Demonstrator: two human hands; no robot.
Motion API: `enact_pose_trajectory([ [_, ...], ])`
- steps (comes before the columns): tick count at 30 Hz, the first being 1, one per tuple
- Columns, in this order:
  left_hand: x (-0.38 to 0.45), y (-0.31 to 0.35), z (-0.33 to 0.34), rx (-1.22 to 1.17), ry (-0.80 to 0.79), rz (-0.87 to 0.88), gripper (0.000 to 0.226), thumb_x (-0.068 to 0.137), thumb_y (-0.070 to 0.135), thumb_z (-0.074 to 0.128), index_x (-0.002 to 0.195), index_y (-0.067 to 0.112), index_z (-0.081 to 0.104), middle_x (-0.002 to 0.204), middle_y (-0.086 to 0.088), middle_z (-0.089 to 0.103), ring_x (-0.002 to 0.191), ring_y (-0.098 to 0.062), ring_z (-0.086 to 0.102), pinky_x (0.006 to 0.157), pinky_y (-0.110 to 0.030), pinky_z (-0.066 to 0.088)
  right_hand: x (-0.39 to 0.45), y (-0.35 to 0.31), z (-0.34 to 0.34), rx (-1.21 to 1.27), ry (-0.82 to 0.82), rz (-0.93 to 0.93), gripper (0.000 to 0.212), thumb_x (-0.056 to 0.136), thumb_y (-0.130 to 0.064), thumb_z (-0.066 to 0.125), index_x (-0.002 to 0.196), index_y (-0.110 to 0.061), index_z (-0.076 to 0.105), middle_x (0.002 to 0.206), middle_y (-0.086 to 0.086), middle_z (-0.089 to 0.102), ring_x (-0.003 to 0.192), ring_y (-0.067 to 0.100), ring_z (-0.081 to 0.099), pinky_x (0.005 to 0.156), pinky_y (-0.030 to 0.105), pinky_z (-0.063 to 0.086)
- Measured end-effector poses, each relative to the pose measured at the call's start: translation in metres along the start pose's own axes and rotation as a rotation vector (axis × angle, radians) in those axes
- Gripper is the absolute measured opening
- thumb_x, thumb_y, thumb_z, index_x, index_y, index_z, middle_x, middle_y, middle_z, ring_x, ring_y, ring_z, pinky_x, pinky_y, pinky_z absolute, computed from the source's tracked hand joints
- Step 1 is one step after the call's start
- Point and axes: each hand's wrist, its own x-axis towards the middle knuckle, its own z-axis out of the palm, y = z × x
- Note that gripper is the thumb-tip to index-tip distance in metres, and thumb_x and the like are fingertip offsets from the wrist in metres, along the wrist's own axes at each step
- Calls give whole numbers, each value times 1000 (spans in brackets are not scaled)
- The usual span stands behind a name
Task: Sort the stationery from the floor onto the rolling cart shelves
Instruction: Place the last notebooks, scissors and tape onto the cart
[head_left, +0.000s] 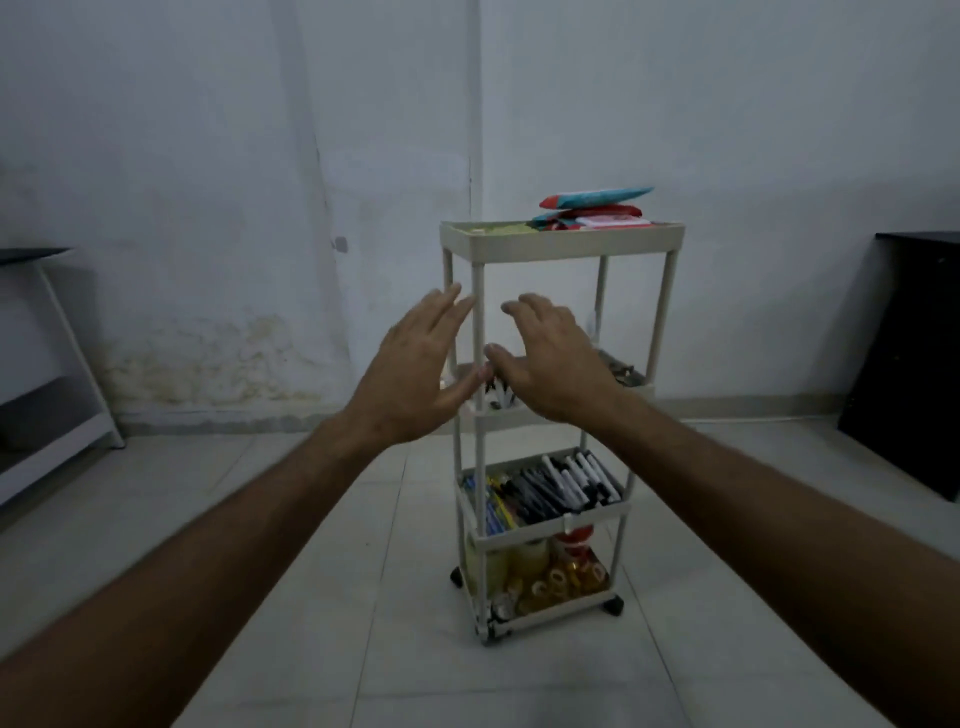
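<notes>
— What do we see of the rolling cart (561, 244)?
— Beige, four tiers, upright on black wheels.
— And its load?
— Red and blue packets (592, 208) on top, markers and pens (550, 488) on the third shelf, tape rolls (550, 577) at the bottom; the second shelf's contents we can't quite make out.

Both bare forearms reach forward, converging. The left hand (415, 369) and right hand (550, 364) are raised side by side, palms facing away, fingers straight and loosely spread, holding nothing, thumbs nearly touching.
</notes>
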Motion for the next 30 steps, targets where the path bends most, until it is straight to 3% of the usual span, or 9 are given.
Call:
enact_pose_trajectory([
  [4, -75, -7, 14, -64, -153, -81, 85, 92, 59, 53, 160, 16, 23, 167, -4, 19, 155, -20, 13, 124, -45, 21, -46, -29, 39, 16, -101, -22, 57, 99, -46, 51, 142, -9, 46, 143, 15, 47, 127, 35, 45, 106, 45, 38],
  [9, -174, -74, 29, -82, -421, -292, 87, 94, 53, 61, 161, 17, 18, 167, -4, 18, 154, -18, 16, 124, -32, 16, -72, -62, 135, 67, -386, -37, 58, 95, -54, 52, 138, -15, 52, 133, 10, 59, 122, 31, 52, 104, 44, 42],
  [14, -302, -153, 58, -144, -666, -529, 75, 94, 45, 66, 155, 16, 34, 161, -3, 34, 147, -20, 30, 117, -26, 22, -135, -84, 255, 142, -661, -128, 50, 97, -49, 53, 135, -17, 54, 134, 9, 57, 123, 31, 48, 101, 47, 43],
  [17, -379, -182, 78, -175, -730, -630, 61, 94, 42, 67, 146, 18, 47, 150, 0, 47, 133, -11, 43, 105, -18, 30, -184, -97, 320, 182, -808, -192, 47, 97, -49, 54, 133, -20, 55, 129, 6, 60, 117, 28, 51, 99, 45, 45],
  [19, -426, -194, 93, -199, -760, -680, 52, 93, 40, 68, 139, 20, 53, 142, 3, 52, 119, -6, 47, 88, -9, 35, -215, -106, 356, 213, -921, -229, 44, 97, -47, 57, 131, -20, 57, 124, 3, 63, 113, 24, 53, 97, 41, 46],
  [21, -470, -201, 110, -221, -796, -712, 45, 92, 39, 70, 133, 23, 58, 134, 4, 56, 113, -9, 53, 78, -7, 36, -243, -115, 385, 232, -1013, -254, 40, 97, -44, 59, 130, -21, 58, 120, -1, 64, 110, 18, 55, 93, 35, 47],
  [25, -543, -194, 136, -267, -825, -748, 37, 91, 37, 72, 125, 27, 62, 124, 9, 56, 107, -8, 56, 77, -9, 40, -302, -129, 434, 258, -1112, -270, 39, 96, -40, 62, 131, -22, 58, 121, -1, 62, 104, 13, 51, 88, 28, 43],
  [28, -585, -179, 147, -289, -823, -785, 35, 92, 35, 71, 125, 24, 64, 122, 9, 57, 104, -9, 57, 78, -10, 42, -347, -138, 466, 251, -1153, -225, 48, 96, -38, 62, 139, -18, 53, 129, 8, 54, 114, 25, 53, 92, 30, 41],
  [30, -605, -165, 152, -305, -817, -814, 31, 91, 34, 71, 120, 25, 65, 117, 8, 59, 99, -8, 59, 78, -18, 47, -372, -144, 484, 201, -1143, -174, 52, 98, -38, 58, 144, -17, 46, 133, 13, 46, 115, 31, 52, 92, 37, 45],
])
